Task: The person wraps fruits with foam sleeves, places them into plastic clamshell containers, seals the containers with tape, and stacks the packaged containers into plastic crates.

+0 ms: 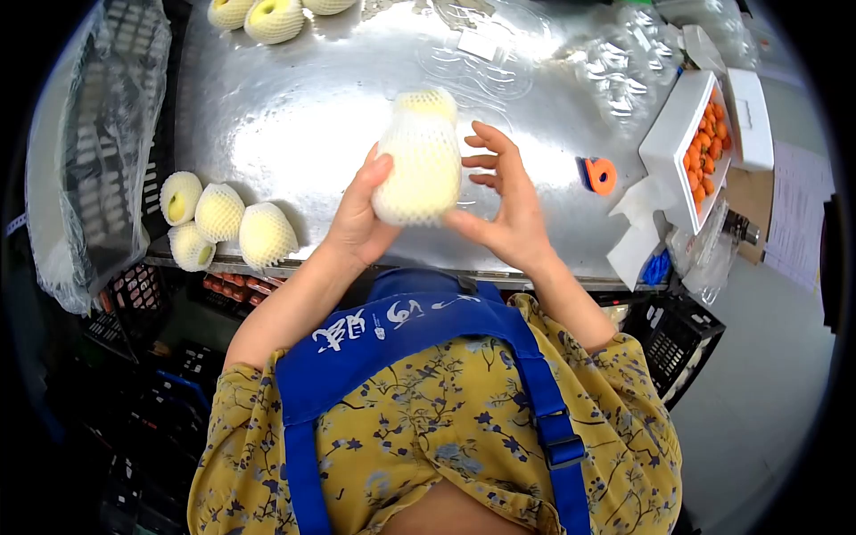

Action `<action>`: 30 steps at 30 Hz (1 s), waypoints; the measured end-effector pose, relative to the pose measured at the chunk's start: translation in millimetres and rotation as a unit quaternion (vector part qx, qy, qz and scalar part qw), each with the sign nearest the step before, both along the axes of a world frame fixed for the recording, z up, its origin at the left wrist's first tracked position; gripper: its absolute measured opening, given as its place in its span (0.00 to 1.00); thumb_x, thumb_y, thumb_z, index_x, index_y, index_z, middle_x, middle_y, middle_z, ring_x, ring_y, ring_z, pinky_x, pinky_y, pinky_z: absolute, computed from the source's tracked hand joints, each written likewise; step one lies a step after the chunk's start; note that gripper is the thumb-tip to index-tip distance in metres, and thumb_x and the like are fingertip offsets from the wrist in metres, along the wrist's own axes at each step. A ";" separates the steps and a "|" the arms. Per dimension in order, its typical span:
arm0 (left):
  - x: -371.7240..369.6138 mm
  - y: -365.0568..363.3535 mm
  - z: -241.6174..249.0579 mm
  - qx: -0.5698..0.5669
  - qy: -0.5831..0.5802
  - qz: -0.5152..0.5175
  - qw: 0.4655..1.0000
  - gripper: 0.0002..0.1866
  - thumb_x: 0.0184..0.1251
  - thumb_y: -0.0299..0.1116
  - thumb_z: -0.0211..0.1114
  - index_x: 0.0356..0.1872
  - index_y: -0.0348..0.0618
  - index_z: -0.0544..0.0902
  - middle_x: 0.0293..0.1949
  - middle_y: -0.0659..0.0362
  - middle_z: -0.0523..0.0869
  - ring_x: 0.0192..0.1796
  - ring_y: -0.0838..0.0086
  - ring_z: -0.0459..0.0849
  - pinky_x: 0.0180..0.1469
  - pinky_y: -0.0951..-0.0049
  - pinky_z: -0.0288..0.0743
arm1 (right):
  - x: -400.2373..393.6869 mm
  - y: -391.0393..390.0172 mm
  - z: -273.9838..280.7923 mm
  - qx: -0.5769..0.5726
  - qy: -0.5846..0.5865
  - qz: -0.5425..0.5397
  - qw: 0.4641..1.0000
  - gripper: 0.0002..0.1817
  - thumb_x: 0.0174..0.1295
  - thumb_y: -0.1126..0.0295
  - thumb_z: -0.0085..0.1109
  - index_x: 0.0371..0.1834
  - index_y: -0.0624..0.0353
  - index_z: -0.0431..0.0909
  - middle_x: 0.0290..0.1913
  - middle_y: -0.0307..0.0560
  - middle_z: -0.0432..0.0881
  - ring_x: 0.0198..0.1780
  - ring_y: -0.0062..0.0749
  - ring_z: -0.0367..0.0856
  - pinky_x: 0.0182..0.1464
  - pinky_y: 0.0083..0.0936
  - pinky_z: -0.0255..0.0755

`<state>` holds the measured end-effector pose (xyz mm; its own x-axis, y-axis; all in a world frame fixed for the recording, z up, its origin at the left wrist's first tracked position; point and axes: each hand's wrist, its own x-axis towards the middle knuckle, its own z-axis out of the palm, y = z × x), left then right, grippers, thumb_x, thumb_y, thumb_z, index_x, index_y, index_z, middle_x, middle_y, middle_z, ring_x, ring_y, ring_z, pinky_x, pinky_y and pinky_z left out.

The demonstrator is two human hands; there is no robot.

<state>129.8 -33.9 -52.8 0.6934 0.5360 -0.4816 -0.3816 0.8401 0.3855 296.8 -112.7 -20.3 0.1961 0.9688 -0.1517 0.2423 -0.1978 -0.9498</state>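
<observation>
Both hands are raised above the worktop (294,107) edge: the left hand (357,218) curls in a grip, the right hand (504,201) spreads open, fingers fanned.

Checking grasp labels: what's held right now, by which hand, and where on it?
A fruit in white foam netting. The left hand grips its lower left side, thumb up along the net. The right hand is open, palm at its lower right edge, fingers spread clear.
</observation>
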 end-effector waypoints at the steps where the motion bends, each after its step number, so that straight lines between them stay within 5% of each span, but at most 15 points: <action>1: 5.9 -4.6 3.0 0.018 0.023 -0.008 1.000 0.40 0.61 0.46 0.59 0.68 0.40 0.52 0.62 0.50 0.65 0.65 0.62 0.67 0.65 0.61 0.65 | -3.9 -4.4 -2.9 -0.023 0.050 -0.029 0.998 0.48 0.42 0.61 0.73 0.67 0.60 0.55 0.58 0.55 0.68 0.55 0.41 0.73 0.55 0.36 0.70; 3: 16.2 -11.9 6.9 0.056 0.065 -0.024 0.996 0.40 0.61 0.45 0.60 0.69 0.39 0.52 0.63 0.49 0.64 0.66 0.60 0.66 0.66 0.60 0.62 | -9.6 -8.0 -5.4 -0.065 0.091 -0.058 0.992 0.52 0.42 0.60 0.74 0.69 0.61 0.50 0.58 0.59 0.67 0.59 0.42 0.70 0.59 0.35 0.67; 6: 18.9 -25.2 -11.2 0.309 0.129 -0.065 0.940 0.42 0.59 0.44 0.63 0.69 0.38 0.51 0.63 0.47 0.63 0.66 0.57 0.64 0.67 0.60 0.60 | -6.1 -12.8 -21.6 -0.034 0.103 -0.076 0.991 0.52 0.41 0.59 0.75 0.67 0.64 0.52 0.59 0.59 0.67 0.60 0.42 0.69 0.60 0.32 0.64; 9: -1.2 -15.4 -1.7 0.553 0.245 -0.158 0.780 0.43 0.56 0.41 0.65 0.69 0.35 0.53 0.62 0.44 0.63 0.66 0.54 0.63 0.66 0.60 0.61 | 22.9 -17.2 -36.4 -0.092 0.249 -0.078 0.961 0.48 0.38 0.63 0.75 0.65 0.61 0.59 0.59 0.56 0.68 0.61 0.43 0.68 0.60 0.32 0.66; 12: -18.7 -11.0 -31.7 0.628 0.428 -0.127 0.637 0.44 0.56 0.44 0.66 0.70 0.39 0.54 0.62 0.47 0.63 0.61 0.57 0.69 0.60 0.64 0.67 | 53.4 -3.5 -37.4 0.003 -0.194 0.008 0.981 0.45 0.35 0.68 0.72 0.64 0.56 0.63 0.58 0.50 0.70 0.60 0.40 0.69 0.59 0.31 0.68; 15: -22.8 -12.5 -68.0 0.535 0.498 -0.203 0.651 0.42 0.53 0.36 0.68 0.66 0.31 0.57 0.62 0.43 0.63 0.60 0.54 0.69 0.58 0.62 0.68 | 74.7 11.1 -55.5 0.025 -0.400 0.125 0.908 0.45 0.32 0.71 0.69 0.63 0.51 0.65 0.59 0.48 0.70 0.58 0.44 0.70 0.57 0.32 0.70; 16: -21.2 -10.9 -70.0 0.506 0.500 -0.239 0.661 0.37 0.55 0.31 0.64 0.65 0.32 0.57 0.53 0.40 0.71 0.51 0.51 0.75 0.52 0.60 0.71 | 76.6 17.1 -55.7 0.021 -0.395 0.142 0.908 0.43 0.33 0.73 0.67 0.61 0.50 0.66 0.59 0.46 0.70 0.56 0.45 0.70 0.55 0.34 0.71; 20: -22.2 -14.2 -92.2 0.466 0.501 -0.230 0.692 0.31 0.56 0.22 0.55 0.64 0.33 0.57 0.37 0.36 0.79 0.42 0.42 0.78 0.48 0.54 0.72 | 81.5 33.3 -64.6 0.034 -0.401 0.220 0.888 0.40 0.32 0.76 0.66 0.58 0.49 0.67 0.59 0.43 0.70 0.57 0.42 0.70 0.56 0.33 0.71; 23: -28.8 -22.8 -107.8 0.458 0.495 -0.213 0.707 0.31 0.57 0.21 0.54 0.64 0.35 0.57 0.23 0.52 0.77 0.26 0.65 0.82 0.34 0.65 0.75 | 80.9 47.1 -50.5 0.029 -0.395 0.290 0.871 0.39 0.32 0.79 0.65 0.56 0.48 0.68 0.59 0.41 0.71 0.57 0.40 0.69 0.57 0.31 0.71; 30: -35.2 -30.1 -105.7 0.454 0.479 -0.213 0.720 0.32 0.57 0.20 0.53 0.66 0.37 0.55 0.23 0.53 0.78 0.25 0.64 0.83 0.33 0.65 0.76 | 80.5 50.7 -22.2 0.017 -0.380 0.407 0.830 0.39 0.32 0.84 0.63 0.56 0.49 0.69 0.60 0.39 0.70 0.63 0.39 0.66 0.60 0.31 0.69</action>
<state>94.7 -64.0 -158.5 0.4697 0.7687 -0.4342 0.6436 0.0386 0.7644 377.3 -62.0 -42.5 -0.4994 0.8282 -0.2542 0.8146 0.3488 -0.4635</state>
